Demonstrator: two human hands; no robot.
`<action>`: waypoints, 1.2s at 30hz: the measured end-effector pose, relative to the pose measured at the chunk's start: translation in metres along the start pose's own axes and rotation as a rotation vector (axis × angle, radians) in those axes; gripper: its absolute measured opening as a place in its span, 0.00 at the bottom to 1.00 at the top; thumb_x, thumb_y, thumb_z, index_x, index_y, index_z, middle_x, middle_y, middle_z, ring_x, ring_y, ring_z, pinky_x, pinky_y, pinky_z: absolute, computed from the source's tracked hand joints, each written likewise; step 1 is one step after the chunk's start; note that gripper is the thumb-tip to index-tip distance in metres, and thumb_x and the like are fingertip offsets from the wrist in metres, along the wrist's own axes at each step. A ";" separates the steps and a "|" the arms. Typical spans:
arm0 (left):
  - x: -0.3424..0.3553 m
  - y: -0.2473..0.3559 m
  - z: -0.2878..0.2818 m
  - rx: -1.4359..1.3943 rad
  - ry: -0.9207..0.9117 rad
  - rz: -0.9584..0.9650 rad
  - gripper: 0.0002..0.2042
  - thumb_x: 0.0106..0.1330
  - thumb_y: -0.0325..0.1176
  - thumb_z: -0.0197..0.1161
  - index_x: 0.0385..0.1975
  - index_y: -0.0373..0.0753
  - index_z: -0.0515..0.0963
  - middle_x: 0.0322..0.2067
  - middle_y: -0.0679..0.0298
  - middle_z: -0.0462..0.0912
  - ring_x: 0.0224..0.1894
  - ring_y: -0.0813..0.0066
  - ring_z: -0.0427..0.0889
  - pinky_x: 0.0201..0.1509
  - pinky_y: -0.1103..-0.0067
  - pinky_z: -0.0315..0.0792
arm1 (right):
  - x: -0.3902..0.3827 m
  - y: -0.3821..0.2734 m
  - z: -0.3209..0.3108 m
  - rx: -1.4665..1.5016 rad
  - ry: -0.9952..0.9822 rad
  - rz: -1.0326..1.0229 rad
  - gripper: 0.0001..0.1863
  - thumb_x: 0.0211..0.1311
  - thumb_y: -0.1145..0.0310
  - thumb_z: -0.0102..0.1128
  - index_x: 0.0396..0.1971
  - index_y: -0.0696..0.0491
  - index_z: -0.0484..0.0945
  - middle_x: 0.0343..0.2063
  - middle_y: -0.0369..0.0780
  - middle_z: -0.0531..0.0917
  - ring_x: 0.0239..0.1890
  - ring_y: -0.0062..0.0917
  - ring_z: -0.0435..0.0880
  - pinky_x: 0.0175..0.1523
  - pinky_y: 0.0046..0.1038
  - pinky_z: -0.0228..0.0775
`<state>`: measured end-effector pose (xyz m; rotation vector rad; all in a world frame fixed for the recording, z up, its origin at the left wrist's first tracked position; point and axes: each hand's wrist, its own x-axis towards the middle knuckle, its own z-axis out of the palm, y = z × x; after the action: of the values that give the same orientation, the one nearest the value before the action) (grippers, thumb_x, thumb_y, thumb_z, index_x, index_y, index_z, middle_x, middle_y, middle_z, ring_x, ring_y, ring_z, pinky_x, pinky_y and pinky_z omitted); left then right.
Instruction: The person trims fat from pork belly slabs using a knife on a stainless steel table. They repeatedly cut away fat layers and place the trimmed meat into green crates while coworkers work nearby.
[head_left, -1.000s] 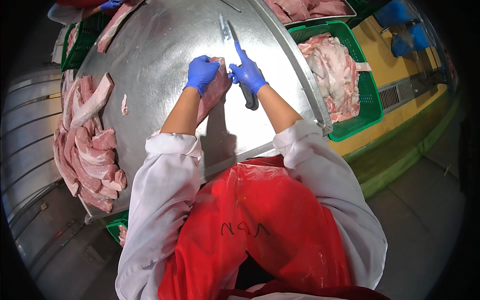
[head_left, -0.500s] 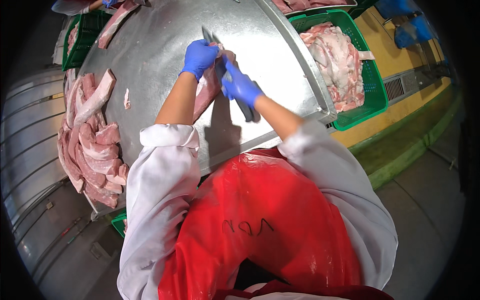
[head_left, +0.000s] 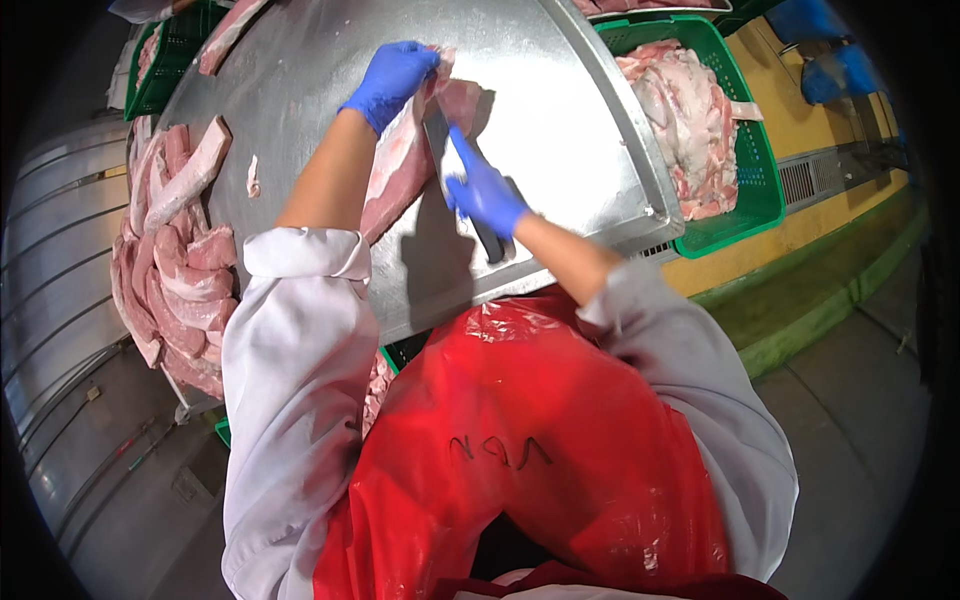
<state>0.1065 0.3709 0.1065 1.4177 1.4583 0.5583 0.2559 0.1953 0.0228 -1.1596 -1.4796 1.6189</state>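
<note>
Pretty long meat strip point(head_left: 398, 178) here, pink with whitish fat on it, lying on the metal counter point(head_left: 310, 120). Left hand point(head_left: 392, 82) pinches its far end, right hand point(head_left: 490, 192) grips a knife point(head_left: 438, 145).

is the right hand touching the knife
Touching: the head view shows the gloved right hand closed around the handle of the knife, with the handle's end sticking out below the hand.

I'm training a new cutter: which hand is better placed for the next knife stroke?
Probably the right hand: it already holds the knife at the meat, while the left hand is busy gripping the meat's far end.
</note>
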 end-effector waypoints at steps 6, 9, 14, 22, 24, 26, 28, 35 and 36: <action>0.011 -0.009 -0.006 -0.067 0.069 -0.020 0.08 0.63 0.33 0.63 0.30 0.33 0.82 0.25 0.66 0.80 0.26 0.80 0.76 0.32 0.82 0.69 | 0.029 0.001 0.023 -0.123 0.045 0.001 0.44 0.65 0.75 0.46 0.78 0.49 0.37 0.24 0.47 0.82 0.20 0.30 0.82 0.28 0.32 0.77; 0.004 0.007 -0.005 -0.063 0.042 0.040 0.10 0.62 0.33 0.64 0.25 0.31 0.81 0.24 0.62 0.82 0.29 0.72 0.80 0.38 0.76 0.75 | -0.021 0.001 0.037 -0.064 0.023 -0.054 0.44 0.66 0.73 0.47 0.78 0.49 0.36 0.23 0.48 0.82 0.18 0.31 0.81 0.28 0.32 0.77; 0.031 -0.020 -0.022 0.112 -0.061 0.105 0.06 0.63 0.31 0.62 0.31 0.35 0.83 0.27 0.62 0.83 0.31 0.75 0.80 0.36 0.78 0.73 | 0.083 -0.001 0.032 -0.277 0.140 -0.050 0.45 0.65 0.71 0.50 0.77 0.51 0.36 0.26 0.57 0.83 0.22 0.39 0.84 0.33 0.39 0.78; -0.015 0.048 -0.001 0.063 -0.021 0.118 0.07 0.60 0.28 0.60 0.23 0.35 0.82 0.19 0.64 0.79 0.23 0.75 0.75 0.28 0.75 0.67 | 0.037 -0.009 0.048 -0.388 0.119 -0.008 0.45 0.63 0.69 0.51 0.76 0.54 0.38 0.26 0.61 0.81 0.28 0.56 0.83 0.36 0.51 0.75; -0.022 0.045 -0.012 0.036 -0.033 0.087 0.07 0.60 0.29 0.61 0.23 0.35 0.82 0.19 0.63 0.79 0.23 0.76 0.74 0.27 0.76 0.67 | 0.084 -0.012 0.059 -0.398 0.171 -0.092 0.47 0.62 0.71 0.52 0.76 0.53 0.35 0.24 0.59 0.82 0.26 0.54 0.83 0.36 0.50 0.75; -0.010 0.027 -0.021 0.076 0.028 0.130 0.07 0.60 0.29 0.62 0.23 0.35 0.82 0.19 0.63 0.79 0.23 0.76 0.74 0.27 0.76 0.67 | 0.024 -0.021 0.072 -0.276 0.024 0.042 0.45 0.64 0.67 0.51 0.77 0.50 0.37 0.28 0.63 0.81 0.30 0.60 0.82 0.40 0.52 0.75; -0.008 0.028 -0.025 0.049 0.054 0.207 0.07 0.59 0.29 0.63 0.21 0.35 0.81 0.18 0.63 0.78 0.23 0.76 0.74 0.26 0.76 0.66 | -0.014 0.012 0.087 -0.212 0.014 -0.102 0.45 0.64 0.69 0.49 0.77 0.49 0.35 0.30 0.62 0.82 0.31 0.56 0.83 0.41 0.50 0.75; -0.029 0.062 -0.022 0.011 0.123 0.131 0.07 0.57 0.28 0.64 0.19 0.36 0.80 0.17 0.65 0.77 0.21 0.77 0.72 0.25 0.76 0.64 | 0.046 0.004 0.098 -0.381 0.056 0.041 0.45 0.62 0.72 0.51 0.76 0.53 0.39 0.38 0.63 0.81 0.31 0.52 0.84 0.42 0.47 0.77; -0.027 0.060 -0.028 -0.016 0.133 0.127 0.07 0.57 0.28 0.64 0.19 0.36 0.79 0.17 0.65 0.76 0.20 0.77 0.72 0.25 0.77 0.64 | 0.027 0.012 0.112 -0.404 0.072 0.018 0.45 0.62 0.73 0.51 0.76 0.53 0.39 0.41 0.64 0.81 0.31 0.51 0.84 0.43 0.47 0.77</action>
<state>0.1060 0.3666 0.1785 1.4919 1.4709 0.7557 0.1447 0.1719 0.0033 -1.4337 -1.8046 1.3070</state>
